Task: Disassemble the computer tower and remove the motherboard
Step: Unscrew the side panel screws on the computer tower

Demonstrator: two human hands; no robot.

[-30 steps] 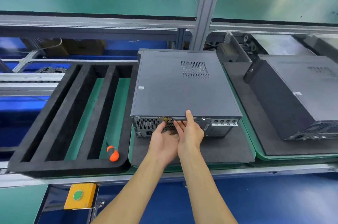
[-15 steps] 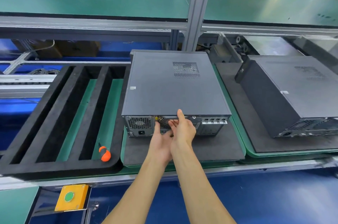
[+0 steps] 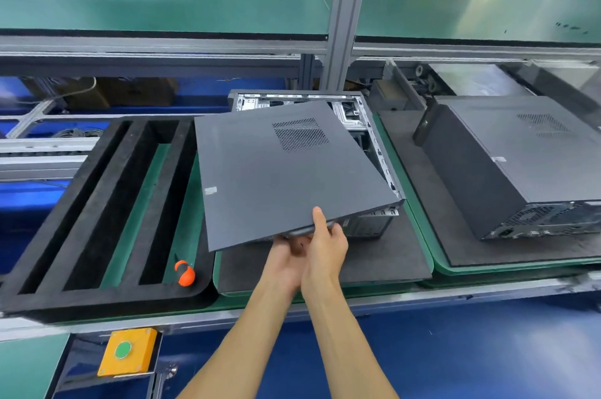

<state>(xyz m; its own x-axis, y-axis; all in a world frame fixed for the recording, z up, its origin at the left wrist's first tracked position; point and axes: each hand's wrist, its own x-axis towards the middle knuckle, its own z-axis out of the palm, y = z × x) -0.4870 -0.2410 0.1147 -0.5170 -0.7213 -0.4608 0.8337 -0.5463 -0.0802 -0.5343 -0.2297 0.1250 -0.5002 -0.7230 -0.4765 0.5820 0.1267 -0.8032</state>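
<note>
Head view: the side panel is off the computer tower and held tilted above it, swung leftward. The right hand pinches its near edge, thumb on top; the left hand supports from beneath, its finger posture unclear. Chassis open; motherboard removal is judged outstanding. The panel hides most of the interior, so no board is discernible.

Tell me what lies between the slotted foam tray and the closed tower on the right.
In the head view, the opened tower, its side panel lifted in both hands, sits between them.
</note>
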